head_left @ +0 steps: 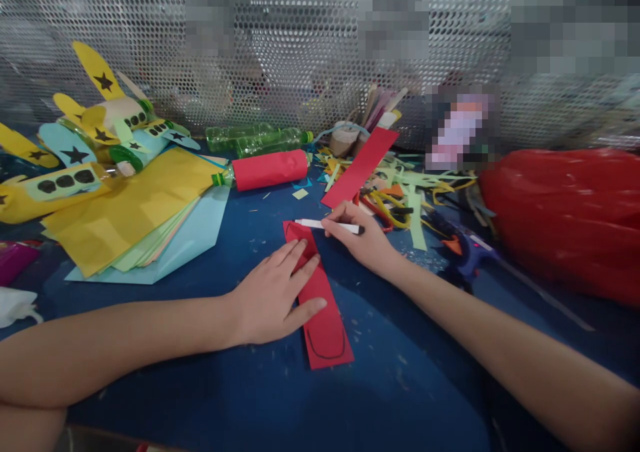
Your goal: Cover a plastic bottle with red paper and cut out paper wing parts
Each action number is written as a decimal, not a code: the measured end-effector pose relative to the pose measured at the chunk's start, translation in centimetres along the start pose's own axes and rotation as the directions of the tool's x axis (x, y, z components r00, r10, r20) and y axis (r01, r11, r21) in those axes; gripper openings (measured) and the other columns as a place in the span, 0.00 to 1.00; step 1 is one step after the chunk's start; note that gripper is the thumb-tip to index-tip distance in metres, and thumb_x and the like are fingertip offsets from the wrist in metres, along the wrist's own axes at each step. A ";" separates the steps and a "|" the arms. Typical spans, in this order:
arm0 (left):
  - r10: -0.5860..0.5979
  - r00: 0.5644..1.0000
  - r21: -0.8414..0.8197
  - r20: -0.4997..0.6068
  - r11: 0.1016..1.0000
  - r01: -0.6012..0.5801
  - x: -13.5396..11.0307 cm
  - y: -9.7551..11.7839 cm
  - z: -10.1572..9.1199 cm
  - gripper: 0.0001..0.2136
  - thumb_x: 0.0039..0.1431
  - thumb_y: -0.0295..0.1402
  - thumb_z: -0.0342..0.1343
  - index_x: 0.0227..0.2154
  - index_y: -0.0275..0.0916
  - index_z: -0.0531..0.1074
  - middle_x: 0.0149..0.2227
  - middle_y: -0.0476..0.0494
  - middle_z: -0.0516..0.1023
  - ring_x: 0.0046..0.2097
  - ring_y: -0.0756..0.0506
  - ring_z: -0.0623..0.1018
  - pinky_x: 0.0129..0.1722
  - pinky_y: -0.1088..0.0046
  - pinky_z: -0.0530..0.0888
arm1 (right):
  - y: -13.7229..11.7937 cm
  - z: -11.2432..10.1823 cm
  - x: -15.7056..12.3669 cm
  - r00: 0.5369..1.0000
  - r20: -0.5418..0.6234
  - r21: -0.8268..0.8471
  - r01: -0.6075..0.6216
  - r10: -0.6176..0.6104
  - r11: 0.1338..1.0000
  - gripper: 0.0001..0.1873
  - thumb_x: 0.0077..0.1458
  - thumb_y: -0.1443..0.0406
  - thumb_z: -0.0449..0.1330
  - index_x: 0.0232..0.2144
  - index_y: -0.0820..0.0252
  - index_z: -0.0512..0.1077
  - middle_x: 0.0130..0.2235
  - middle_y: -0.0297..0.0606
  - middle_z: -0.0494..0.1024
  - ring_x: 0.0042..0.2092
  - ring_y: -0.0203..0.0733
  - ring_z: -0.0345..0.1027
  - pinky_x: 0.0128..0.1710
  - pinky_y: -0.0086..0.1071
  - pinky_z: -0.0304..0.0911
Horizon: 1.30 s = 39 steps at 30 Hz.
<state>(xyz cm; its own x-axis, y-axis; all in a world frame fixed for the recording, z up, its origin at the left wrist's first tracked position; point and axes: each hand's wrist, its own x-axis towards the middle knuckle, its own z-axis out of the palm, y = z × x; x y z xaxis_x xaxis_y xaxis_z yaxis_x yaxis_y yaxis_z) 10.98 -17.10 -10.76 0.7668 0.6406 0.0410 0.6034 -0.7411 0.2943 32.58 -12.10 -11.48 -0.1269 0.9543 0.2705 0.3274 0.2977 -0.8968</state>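
Observation:
A red paper strip (325,329) lies on the blue table (250,399), with a curved black line drawn near its close end. My left hand (273,295) rests flat on the strip, fingers spread, pinning it down. My right hand (363,239) is closed on a white marker (320,224), whose tip touches the strip's far end. A second red strip (361,167) lies just beyond, angled toward the back.
A stack of yellow, green and light blue paper (135,219) lies at left, with bottle planes (95,145) behind it. A bottle wrapped in red paper (267,169), paper scraps (400,199), a blue glue gun (467,249) and a red bag (565,212) fill the back and right.

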 end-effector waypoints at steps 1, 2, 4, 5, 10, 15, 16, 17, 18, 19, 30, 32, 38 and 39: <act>0.001 1.000 0.000 -0.003 1.000 -0.001 0.0 0.0 0.0 0.33 0.66 0.53 0.33 0.65 0.34 0.53 0.68 0.30 0.50 0.68 0.34 0.49 0.63 0.50 0.56 | -0.1 0.0 0.0 1.000 0.014 -0.014 -0.001 0.001 1.000 0.17 0.53 0.51 0.62 0.26 0.56 0.65 0.26 0.32 0.71 0.29 0.37 0.64 0.31 0.34 0.58; 0.002 1.000 0.000 -0.005 1.000 -0.002 0.0 0.0 0.1 0.33 0.65 0.53 0.33 0.65 0.34 0.53 0.68 0.30 0.50 0.68 0.34 0.49 0.63 0.50 0.56 | -0.2 0.0 -0.1 1.000 0.023 -0.024 -0.003 0.004 1.000 0.18 0.53 0.50 0.61 0.26 0.56 0.65 0.26 0.33 0.71 0.29 0.38 0.64 0.31 0.34 0.58; 0.003 1.000 0.002 -0.007 1.000 -0.003 0.0 0.0 0.1 0.33 0.65 0.53 0.33 0.65 0.34 0.53 0.68 0.29 0.50 0.68 0.34 0.49 0.63 0.50 0.56 | -0.3 0.0 -0.1 0.999 0.035 -0.035 -0.006 0.008 0.999 0.18 0.53 0.49 0.61 0.26 0.56 0.65 0.26 0.33 0.71 0.29 0.38 0.64 0.30 0.34 0.58; 0.002 1.000 0.002 -0.006 1.000 -0.002 0.0 0.0 0.0 0.33 0.65 0.53 0.33 0.65 0.34 0.53 0.68 0.29 0.50 0.68 0.33 0.49 0.63 0.50 0.56 | -0.3 0.0 -0.1 0.999 0.041 -0.038 -0.007 0.008 0.999 0.18 0.53 0.49 0.61 0.26 0.56 0.65 0.27 0.33 0.71 0.29 0.38 0.64 0.30 0.34 0.58; -0.004 1.000 0.005 0.017 1.000 0.004 0.1 0.2 -0.2 0.33 0.65 0.52 0.33 0.65 0.33 0.53 0.68 0.28 0.49 0.68 0.32 0.49 0.63 0.50 0.56 | -0.3 0.1 0.0 0.998 0.060 -0.044 0.014 -0.011 0.999 0.17 0.54 0.50 0.61 0.27 0.56 0.66 0.27 0.34 0.71 0.30 0.38 0.64 0.31 0.33 0.59; 0.000 1.000 0.005 -0.004 1.000 0.000 0.0 0.1 0.0 0.33 0.66 0.52 0.34 0.64 0.34 0.53 0.68 0.29 0.49 0.68 0.33 0.49 0.63 0.50 0.56 | -0.3 0.1 -0.1 0.998 0.061 -0.050 0.023 -0.020 0.998 0.16 0.54 0.51 0.61 0.27 0.56 0.66 0.28 0.34 0.72 0.30 0.38 0.64 0.31 0.33 0.59; 0.002 1.000 0.006 -0.002 1.000 -0.002 0.1 0.1 0.0 0.33 0.66 0.52 0.34 0.65 0.34 0.53 0.68 0.29 0.49 0.68 0.33 0.49 0.63 0.50 0.56 | -0.3 0.1 -0.1 0.998 0.058 -0.053 0.021 -0.018 0.998 0.16 0.54 0.51 0.61 0.27 0.56 0.66 0.28 0.34 0.72 0.30 0.38 0.64 0.31 0.33 0.59; 0.003 1.000 0.007 0.000 1.000 -0.003 0.1 0.1 0.0 0.33 0.66 0.52 0.33 0.65 0.34 0.53 0.68 0.29 0.49 0.68 0.33 0.49 0.63 0.50 0.56 | -0.2 0.1 -0.1 0.998 0.053 -0.056 0.019 -0.016 0.998 0.16 0.54 0.51 0.61 0.27 0.56 0.66 0.28 0.34 0.71 0.30 0.38 0.64 0.31 0.33 0.59; 0.002 1.000 0.008 0.003 1.000 -0.002 0.1 0.1 0.0 0.33 0.66 0.52 0.33 0.65 0.34 0.53 0.68 0.29 0.49 0.68 0.33 0.49 0.63 0.50 0.56 | -0.2 0.1 -0.1 0.999 0.048 -0.057 0.017 -0.015 0.998 0.16 0.54 0.51 0.61 0.27 0.56 0.66 0.27 0.34 0.71 0.30 0.38 0.64 0.31 0.33 0.59; 0.001 1.000 0.008 0.006 1.000 -0.001 0.1 0.1 -0.1 0.33 0.66 0.52 0.33 0.65 0.34 0.53 0.68 0.29 0.49 0.68 0.33 0.49 0.63 0.50 0.56 | -0.2 0.1 -0.1 0.999 0.043 -0.057 0.017 -0.014 0.998 0.16 0.54 0.51 0.60 0.27 0.56 0.65 0.27 0.34 0.71 0.30 0.39 0.64 0.31 0.33 0.59; -0.007 1.000 0.010 0.020 1.000 0.007 0.1 0.1 -0.2 0.33 0.65 0.53 0.32 0.65 0.33 0.53 0.68 0.28 0.49 0.68 0.33 0.49 0.63 0.51 0.57 | -0.2 0.0 -0.3 0.999 -0.027 -0.055 0.039 -0.041 0.998 0.14 0.55 0.56 0.61 0.25 0.55 0.62 0.26 0.32 0.68 0.29 0.37 0.61 0.31 0.33 0.56; -0.008 1.000 0.012 0.024 1.000 0.008 0.1 0.1 -0.2 0.34 0.66 0.53 0.32 0.65 0.33 0.53 0.68 0.27 0.49 0.68 0.33 0.49 0.63 0.51 0.57 | -0.2 0.0 -0.3 0.998 -0.043 -0.049 0.047 -0.050 0.998 0.14 0.55 0.57 0.61 0.25 0.56 0.62 0.26 0.31 0.66 0.28 0.36 0.59 0.29 0.33 0.55; -0.016 0.999 0.012 0.034 1.000 0.015 0.1 0.1 -0.2 0.34 0.65 0.53 0.32 0.65 0.33 0.53 0.68 0.27 0.48 0.68 0.33 0.49 0.63 0.51 0.56 | -0.1 0.0 -0.3 0.996 -0.072 -0.024 0.054 -0.055 0.998 0.13 0.53 0.61 0.61 0.23 0.56 0.61 0.23 0.29 0.64 0.25 0.34 0.55 0.26 0.31 0.51; -0.014 0.999 0.010 0.032 1.000 0.014 0.1 0.1 -0.2 0.34 0.65 0.52 0.33 0.65 0.33 0.53 0.68 0.27 0.48 0.68 0.33 0.49 0.63 0.51 0.56 | -0.1 -0.1 -0.2 0.996 -0.076 -0.018 0.048 -0.049 0.999 0.13 0.53 0.61 0.61 0.23 0.56 0.60 0.23 0.29 0.64 0.25 0.34 0.55 0.26 0.31 0.50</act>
<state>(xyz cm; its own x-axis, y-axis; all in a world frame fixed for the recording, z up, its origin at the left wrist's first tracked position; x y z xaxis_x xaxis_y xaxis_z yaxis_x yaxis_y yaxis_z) 11.09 -17.07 -10.50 0.7649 0.6441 0.0064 0.6160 -0.7344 0.2848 32.62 -12.38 -11.41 -0.0716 0.9377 0.3400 0.3374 0.3436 -0.8764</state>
